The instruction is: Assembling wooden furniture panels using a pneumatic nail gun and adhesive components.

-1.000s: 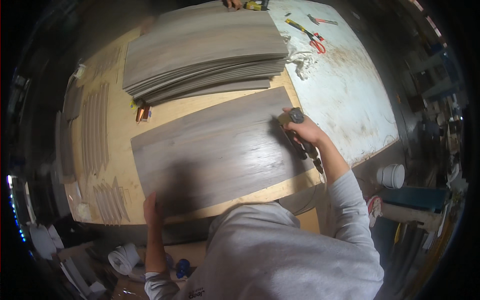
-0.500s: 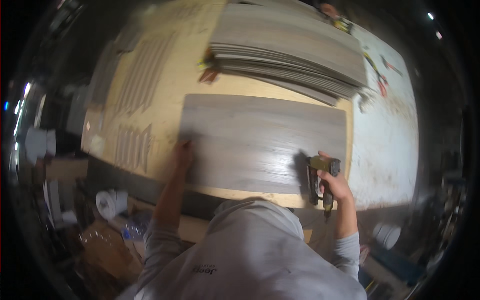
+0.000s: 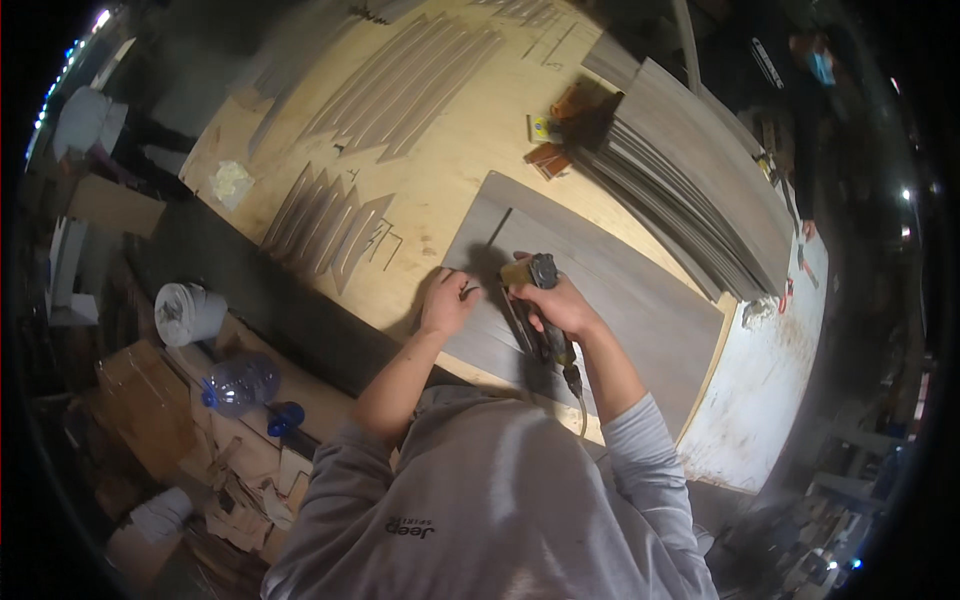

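A grey wood-grain panel lies flat on the pale plywood tabletop. My right hand is wrapped round the handle of a yellow-and-black nail gun, with a hose running from its lower end. The tool is over the panel's left part, close to my left hand. The left fingers are curled at the panel's left edge, beside a small dark piece that I cannot make out. A thin dark strip rests on the panel just beyond both hands.
A stack of grey panels stands at the far right, with small brown blocks by it. Slatted strips lie on the left. Beyond the stack is a person in dark clothing. A white bucket sits below the table's left side.
The view has turned, so the table sits at a slant. My right hand has brought the nail gun leftward across the panel, near my left hand. The thin dark strip now shows on the panel.
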### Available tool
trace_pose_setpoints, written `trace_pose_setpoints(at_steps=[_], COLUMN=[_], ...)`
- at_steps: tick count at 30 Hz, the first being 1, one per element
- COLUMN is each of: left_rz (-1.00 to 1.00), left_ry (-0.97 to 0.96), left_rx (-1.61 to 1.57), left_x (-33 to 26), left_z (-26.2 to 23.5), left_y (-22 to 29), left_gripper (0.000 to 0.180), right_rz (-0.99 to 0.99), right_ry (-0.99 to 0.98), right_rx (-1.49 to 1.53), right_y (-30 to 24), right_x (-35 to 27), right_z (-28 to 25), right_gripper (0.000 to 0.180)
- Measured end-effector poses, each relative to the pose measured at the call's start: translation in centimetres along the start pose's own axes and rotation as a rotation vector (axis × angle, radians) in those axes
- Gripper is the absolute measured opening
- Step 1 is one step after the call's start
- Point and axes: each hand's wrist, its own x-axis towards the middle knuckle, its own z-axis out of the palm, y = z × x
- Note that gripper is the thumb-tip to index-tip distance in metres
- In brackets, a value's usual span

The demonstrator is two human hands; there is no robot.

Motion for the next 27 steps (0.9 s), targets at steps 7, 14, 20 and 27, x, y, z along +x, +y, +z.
trace_pose_setpoints(at_steps=[7,14,20,27], left_rz=[0.042,0.063,0.064,0.138], left_ry=[-0.034,-0.049,-0.080,-0.123], left_rx=[0.043,0.100,0.126,0.253], left_x=[-0.3,0.0,-0.2,0.7], left_z=[-1.1,-1.2,-1.2,-0.5], left_y=[0.4,0.0,0.7,1.3], left_gripper=[0.026,0.023,0.024,0.023], right_rz=[0.107,0.090,0.054,0.076], right_ry=[0.051,0.087,0.183,0.475], right_rx=[-0.126,-0.145,-0.026,0.081], right_y=[-1.0,-0.5,-0.5,5.2], right_x=[4.1,4.1,0.6,-12.8], right_z=[2.8,4.2,3.0,-4.9], right_gripper=[0.072,0.073,0.073,0.070])
